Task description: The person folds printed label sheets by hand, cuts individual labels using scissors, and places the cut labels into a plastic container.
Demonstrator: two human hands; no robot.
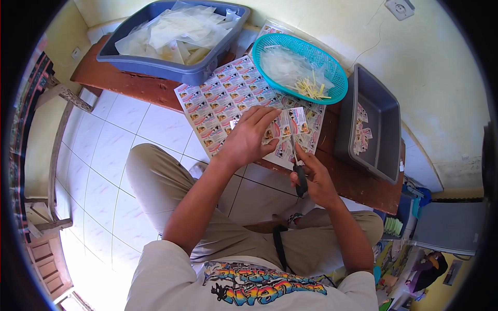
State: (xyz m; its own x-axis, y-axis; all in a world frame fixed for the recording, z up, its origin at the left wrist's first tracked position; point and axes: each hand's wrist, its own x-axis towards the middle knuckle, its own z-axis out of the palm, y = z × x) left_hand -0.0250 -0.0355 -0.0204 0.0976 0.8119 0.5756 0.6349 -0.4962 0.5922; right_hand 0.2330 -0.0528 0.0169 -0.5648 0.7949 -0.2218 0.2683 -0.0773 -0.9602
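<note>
My right hand point(315, 179) is closed round the black handles of a pair of scissors point(299, 173), whose blades point up at a strip of printed labels point(297, 120). That strip lies under my left hand point(250, 133), which presses on it with the fingers close together and the thumb toward the scissors. The blades meet the strip's lower edge between two labels. Beneath both hands spreads a large sheet of printed labels point(207, 111) with rows of the same small coloured design. My left palm hides part of the strip.
A blue-grey tub point(192, 76) of clear plastic bags stands at the back left. Behind the sheet is a turquoise basket point(342, 85) with plastic bags and yellow strips. A grey bin point(384, 129) at the right holds cut labels point(361, 132). All rest on a brown wooden bench point(135, 88).
</note>
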